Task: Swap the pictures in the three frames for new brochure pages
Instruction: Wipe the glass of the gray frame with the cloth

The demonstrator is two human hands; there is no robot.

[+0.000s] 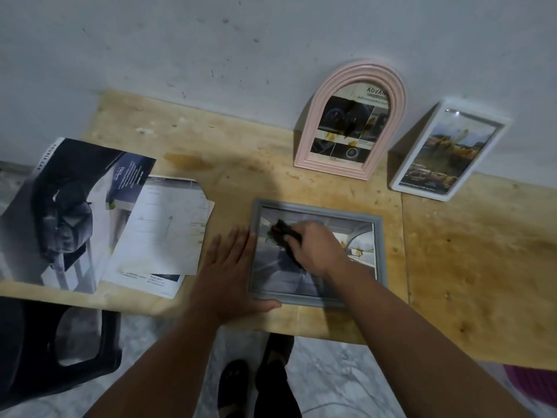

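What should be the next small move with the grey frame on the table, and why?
Probably turn the grey frame face down to reach its back. It lies flat, picture up. The left hand presses its left edge, and the right hand holds a dark cloth on the glass.

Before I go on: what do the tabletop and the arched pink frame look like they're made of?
The tabletop looks like bare plywood: pale yellow, matt, with visible grain, stains and a seam between panels. The arched pink frame could be moulded plastic or painted wood: even pastel colour, smooth stepped ridges, slight sheen. The picture doesn't settle which.
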